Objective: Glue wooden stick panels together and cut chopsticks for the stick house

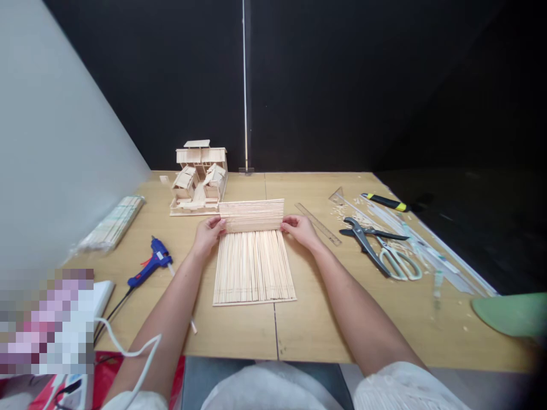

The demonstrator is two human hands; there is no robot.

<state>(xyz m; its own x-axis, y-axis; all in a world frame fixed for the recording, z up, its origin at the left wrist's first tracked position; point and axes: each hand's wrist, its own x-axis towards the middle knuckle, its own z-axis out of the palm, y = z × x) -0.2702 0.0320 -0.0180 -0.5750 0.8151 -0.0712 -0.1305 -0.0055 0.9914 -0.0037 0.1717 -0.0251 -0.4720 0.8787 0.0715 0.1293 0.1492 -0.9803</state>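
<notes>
A panel of thin wooden sticks laid side by side [254,267] lies flat on the table in front of me. Above its far part, a smaller stick panel [252,215] stands tilted up, its sticks running crosswise. My left hand [209,232] pinches the left end of this smaller panel between thumb and fingers. At the opposite end, my right hand [299,229] grips it the same way. Whether the two panels are joined cannot be seen. Just behind, to the left, sits a model house of wooden sticks [199,179].
Left on the table [239,336] are a blue glue gun [150,262] and a bagged bundle of sticks [113,223]. On the right lie a clear ruler [318,223], pliers [367,245], white-handled scissors [399,263], a yellow-black cutter [387,201] and scraps. A white cable [128,352] crosses my left forearm.
</notes>
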